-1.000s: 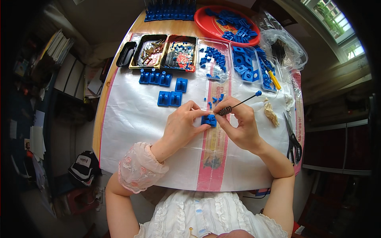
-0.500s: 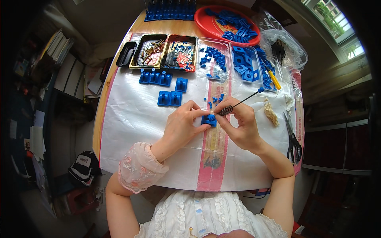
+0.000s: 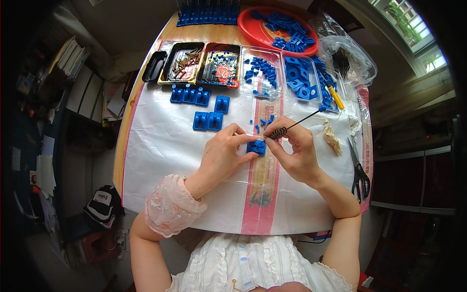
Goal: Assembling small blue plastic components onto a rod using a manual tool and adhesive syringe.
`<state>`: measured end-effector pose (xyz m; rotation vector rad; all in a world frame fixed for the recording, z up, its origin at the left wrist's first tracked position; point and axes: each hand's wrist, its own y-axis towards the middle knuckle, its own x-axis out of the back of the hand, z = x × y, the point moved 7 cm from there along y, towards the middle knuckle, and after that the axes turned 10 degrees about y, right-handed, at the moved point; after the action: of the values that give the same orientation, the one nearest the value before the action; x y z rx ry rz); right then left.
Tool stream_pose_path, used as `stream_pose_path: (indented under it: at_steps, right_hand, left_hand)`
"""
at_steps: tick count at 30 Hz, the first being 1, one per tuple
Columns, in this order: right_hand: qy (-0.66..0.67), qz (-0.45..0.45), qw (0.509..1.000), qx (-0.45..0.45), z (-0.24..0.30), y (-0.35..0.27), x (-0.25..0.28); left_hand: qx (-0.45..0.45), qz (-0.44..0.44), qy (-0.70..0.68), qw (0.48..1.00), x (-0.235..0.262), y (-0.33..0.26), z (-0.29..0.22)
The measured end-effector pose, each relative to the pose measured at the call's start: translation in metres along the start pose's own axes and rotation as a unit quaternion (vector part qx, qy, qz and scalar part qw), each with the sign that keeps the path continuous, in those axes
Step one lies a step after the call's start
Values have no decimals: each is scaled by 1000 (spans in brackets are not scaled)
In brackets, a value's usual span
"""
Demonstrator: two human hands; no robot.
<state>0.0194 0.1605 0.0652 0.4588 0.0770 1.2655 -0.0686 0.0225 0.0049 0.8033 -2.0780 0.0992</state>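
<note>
Between my hands a small blue plastic base (image 3: pixel 256 148) rests on the white sheet. My left hand (image 3: pixel 220 152) is closed on its left side with thumb and forefinger. My right hand (image 3: pixel 297 155) pinches a black coil spring (image 3: pixel 278 133) on a thin dark rod with a blue tip, which slants up and right. The right fingertips meet the top of the base; what lies between them is too small to make out. Several blue pegs (image 3: pixel 263 122) lie just beyond my fingers. To the left are more blue bases (image 3: pixel 207 120), some with upright loops.
Trays at the back hold brown screws (image 3: pixel 188 62), small nuts (image 3: pixel 224 67), blue pegs (image 3: pixel 261 72) and blue plates (image 3: pixel 299 80). Behind them stands a red basin (image 3: pixel 249 30) of blue parts. A yellow-handled screwdriver (image 3: pixel 335 98) and black scissors (image 3: pixel 360 179) lie at the right.
The spring and rod have shifted slightly to the right, with the blue tip a little farther out. My left hand and the blue base have stayed in place.
</note>
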Motion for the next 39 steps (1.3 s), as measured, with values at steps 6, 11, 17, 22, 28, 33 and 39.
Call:
stream_pose_path:
  at_steps: [6,11,17,22,28,33,39]
  right_hand:
    - [11,6,1000,9,2,0,-3]
    - [6,15,1000,-5,2,-1,-2]
    - [-1,18,1000,1,2,0,-2]
    - [3,15,1000,2,0,-1,-2]
    - [-11,20,1000,17,3,1,-4]
    - [-10,24,999,20,6,1,-5]
    - [-15,24,999,19,5,1,-5]
  left_hand:
    - [-2,-3,-1,1000,0,0,0]
    - [-1,0,-2,1000,0,0,0]
    - [2,2,1,1000,0,0,0]
    - [1,-1,0,1000,-1,0,0]
    - [1,-3,4,1000,0,0,-1]
    - [2,0,3,1000,1,0,-1]
    - [0,-4,1,1000,1,0,-1]
